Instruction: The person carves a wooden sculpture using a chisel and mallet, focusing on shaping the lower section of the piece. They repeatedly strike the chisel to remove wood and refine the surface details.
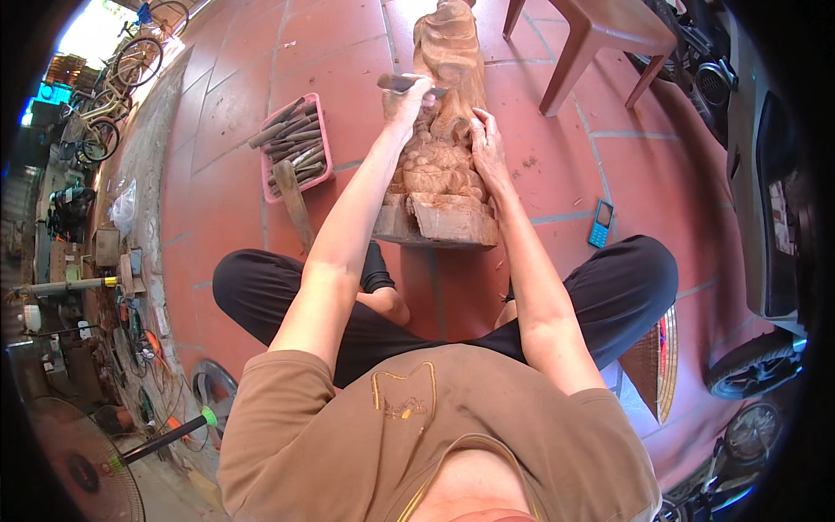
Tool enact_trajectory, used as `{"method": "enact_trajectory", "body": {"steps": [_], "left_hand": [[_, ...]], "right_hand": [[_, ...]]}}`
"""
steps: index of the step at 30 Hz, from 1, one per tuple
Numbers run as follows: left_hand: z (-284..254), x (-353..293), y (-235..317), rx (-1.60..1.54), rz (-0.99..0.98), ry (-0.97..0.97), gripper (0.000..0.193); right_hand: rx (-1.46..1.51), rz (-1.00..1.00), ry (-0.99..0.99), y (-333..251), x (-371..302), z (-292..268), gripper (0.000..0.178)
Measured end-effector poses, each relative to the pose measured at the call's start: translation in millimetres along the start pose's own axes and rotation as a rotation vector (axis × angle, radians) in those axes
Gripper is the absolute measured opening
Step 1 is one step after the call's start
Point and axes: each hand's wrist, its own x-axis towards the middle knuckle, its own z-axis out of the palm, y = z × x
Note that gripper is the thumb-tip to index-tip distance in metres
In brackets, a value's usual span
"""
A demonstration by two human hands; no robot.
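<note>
A tall brown carved wooden statue point(445, 170) is on the red tiled floor point(557, 187) before the seated person. The left hand point(406, 103) grips a dark-handled carving tool point(396, 83) over it; the right hand point(487, 143) lies against its side, fingers loosely extended. Leftward sits a pink plastic basket point(323, 130) of slender tools beside a wooden mallet point(293, 204); rightward, a blue keypad phone point(600, 224) and a brown plastic chair point(600, 30).

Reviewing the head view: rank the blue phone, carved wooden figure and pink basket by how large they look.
Largest to smallest:
1. carved wooden figure, partly covered by the hands
2. pink basket
3. blue phone, clearly smallest
</note>
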Motion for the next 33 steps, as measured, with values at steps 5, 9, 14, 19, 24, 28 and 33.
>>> {"method": "enact_trajectory", "body": {"steps": [5, 9, 14, 19, 24, 28, 33], "left_hand": [[2.2, -14.2, 6.4, 0.102, -0.015, -0.071, 0.012], [-4.3, -15.4, 25.8, 0.102, -0.107, -0.117, 0.014], [-9.8, 0.5, 28.3, 0.006, -0.097, -0.05, 0.016], [4.5, 7.4, 7.6, -0.068, -0.069, 0.027, 0.016], [14.8, -12.0, 14.9, 0.076, 0.004, -0.014, 0.013], [3.1, -20.6, 26.1, 0.116, -0.097, -0.096, 0.014], [2.0, -3.0, 18.8, -0.114, -0.114, 0.001, 0.015]], "right_hand": [[0.018, 0.042, -0.022, -0.1, -1.7, -2.4, 0.036], [-0.007, 0.009, 0.001, 2.4, 4.6, -2.8, 0.036], [0.015, 0.052, -0.006, 4.8, 5.3, -1.3, 0.037], [0.006, 0.042, -0.016, -2.6, 5.0, -1.2, 0.037], [0.0, 0.047, -0.004, -4.5, 3.9, -5.1, 0.038], [-0.013, 0.012, 0.007, 4.2, 6.5, -5.2, 0.037], [0.019, 0.042, 0.002, -2.2, 4.7, 0.1, 0.037]]}}
